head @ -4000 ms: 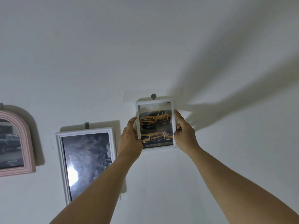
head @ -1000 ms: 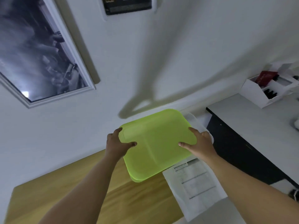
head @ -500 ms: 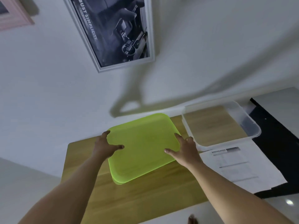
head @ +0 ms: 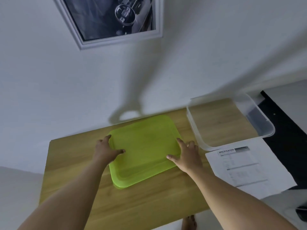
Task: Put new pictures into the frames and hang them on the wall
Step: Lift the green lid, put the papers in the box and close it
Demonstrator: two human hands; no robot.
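White-moulded and glazed, the framed picture (head: pixel 116 19) hangs on the wall above the table, only its lower part in view, holding a dark print; we judge this one already hung. No loose frame lies on the table.

Below it we note a lime-green plastic lid (head: pixel 144 150) lying on the wooden table (head: pixel 149 201), skewed to the table's edges. The left hand (head: pixel 106 151) grips its left edge, thumb laid across the top and the other digits tucked at the rim. The right hand (head: pixel 186 155) holds the right edge in the same way. We judge the two-sided hold suits a broad, thin, flexible piece; whether the lid rests fully on the wood or is just clear of it, we cannot tell.

Just right of the lid stands an empty clear plastic bin (head: pixel 264 128) at the table's far right corner, its wall nearly at the edge. A printed sheet (head: pixel 249 168) lies in front of the bin, overhanging the table's right side.

Open wood remains left of the lid and toward us. We judge the right side crowded.
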